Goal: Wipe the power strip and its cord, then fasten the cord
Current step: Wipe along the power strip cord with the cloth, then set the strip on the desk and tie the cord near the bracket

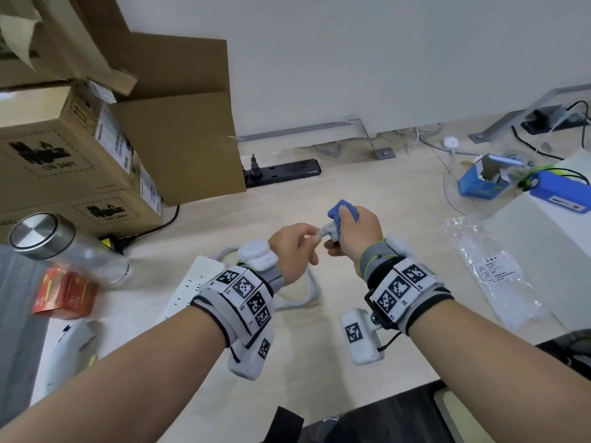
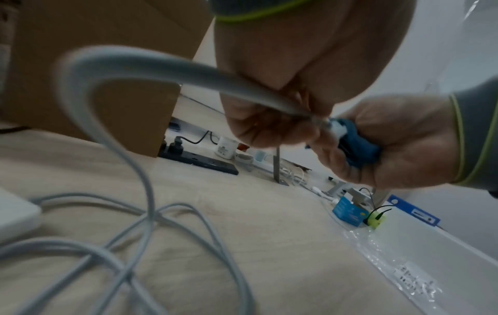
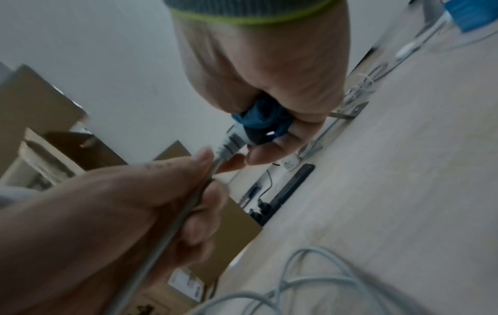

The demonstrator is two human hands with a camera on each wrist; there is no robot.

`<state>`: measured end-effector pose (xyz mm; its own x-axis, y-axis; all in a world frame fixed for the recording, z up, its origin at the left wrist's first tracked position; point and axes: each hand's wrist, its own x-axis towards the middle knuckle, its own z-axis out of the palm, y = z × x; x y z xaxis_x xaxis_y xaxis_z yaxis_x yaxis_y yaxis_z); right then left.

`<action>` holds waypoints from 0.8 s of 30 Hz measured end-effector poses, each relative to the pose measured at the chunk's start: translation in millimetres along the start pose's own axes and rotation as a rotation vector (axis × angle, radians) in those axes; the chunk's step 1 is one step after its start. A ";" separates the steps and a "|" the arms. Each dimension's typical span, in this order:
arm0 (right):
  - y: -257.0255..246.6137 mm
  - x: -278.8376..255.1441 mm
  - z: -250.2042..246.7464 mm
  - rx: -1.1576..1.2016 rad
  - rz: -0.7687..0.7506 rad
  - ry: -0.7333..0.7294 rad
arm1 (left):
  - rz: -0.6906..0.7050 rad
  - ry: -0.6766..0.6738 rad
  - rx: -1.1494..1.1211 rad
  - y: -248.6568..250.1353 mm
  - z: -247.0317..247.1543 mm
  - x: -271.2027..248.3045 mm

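A white power strip (image 1: 188, 286) lies on the light wooden desk, partly hidden by my left wrist. Its grey-white cord (image 2: 113, 64) lies in loose loops (image 3: 318, 283) on the desk and rises to my hands. My left hand (image 1: 295, 247) pinches the cord just behind the plug (image 1: 329, 233). My right hand (image 1: 355, 230) grips a blue cloth (image 1: 342, 209) wrapped round the plug (image 3: 231, 145), above the desk. The plug's prongs are hidden in the cloth.
Cardboard boxes (image 1: 96, 139) stand at the left, with a black power strip (image 1: 281, 172) behind them. A glass bottle (image 1: 64, 247) and a red box (image 1: 64, 292) sit near left. A clear plastic bag (image 1: 499, 273) and blue boxes (image 1: 483, 183) lie to the right.
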<state>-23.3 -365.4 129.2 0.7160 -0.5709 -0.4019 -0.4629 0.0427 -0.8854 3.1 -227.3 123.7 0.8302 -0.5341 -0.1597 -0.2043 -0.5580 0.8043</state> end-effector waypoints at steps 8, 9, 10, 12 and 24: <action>65.9 33.9 -14.5 -0.395 0.165 0.132 | -0.001 -0.217 0.638 -82.8 -36.9 -28.0; 72.7 36.9 -16.9 -0.485 0.157 0.128 | 0.026 -0.155 0.605 -91.1 -39.3 -31.2; 76.0 37.2 -16.7 -0.591 0.146 0.101 | 0.014 -0.106 0.531 -102.1 -42.5 -36.5; 80.2 41.5 -19.2 -0.718 0.124 0.113 | -0.091 -0.082 0.397 -118.4 -48.6 -46.5; 24.5 2.5 87.4 -0.598 -0.262 -0.092 | -0.385 0.213 -0.083 -152.6 -84.1 -85.2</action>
<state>12.8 -294.1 86.0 0.8740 -0.4268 -0.2325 -0.4586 -0.5661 -0.6850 7.1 -43.3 62.8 0.9278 -0.1495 -0.3418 0.1756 -0.6334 0.7537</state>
